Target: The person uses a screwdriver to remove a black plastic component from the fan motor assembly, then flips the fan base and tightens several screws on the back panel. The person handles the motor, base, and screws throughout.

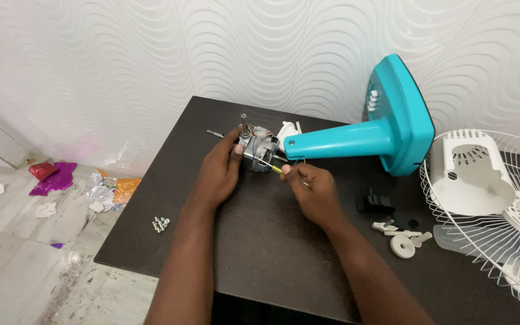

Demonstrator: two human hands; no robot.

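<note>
I am observing the left hand wrapping around the near side of the fan motor, thumb pressing on its metal housing and fingers closing behind it, so the hand is gripping the motor firmly. The right hand is lying just right of the motor, its thumb and forefinger pinching shut on a thin yellow-tipped wire that is running out of the motor's lower right side. In my judgement the step is being done well only if the left hand is keeping the motor pinned flat while the right hand is drawing the wire along its own line, not sideways, so the lead is not tearing at its joint; I cannot tell how the wire is fastened inside. The motor is sitting at the far end of the dark table, its shaft standing upright, touching the open end of the turquoise fan stand, which is stretching away right of the motor. Further right of the motor, small white plastic parts and a white wire grille are lying; loose screws are resting well to the motor's near left.
</note>
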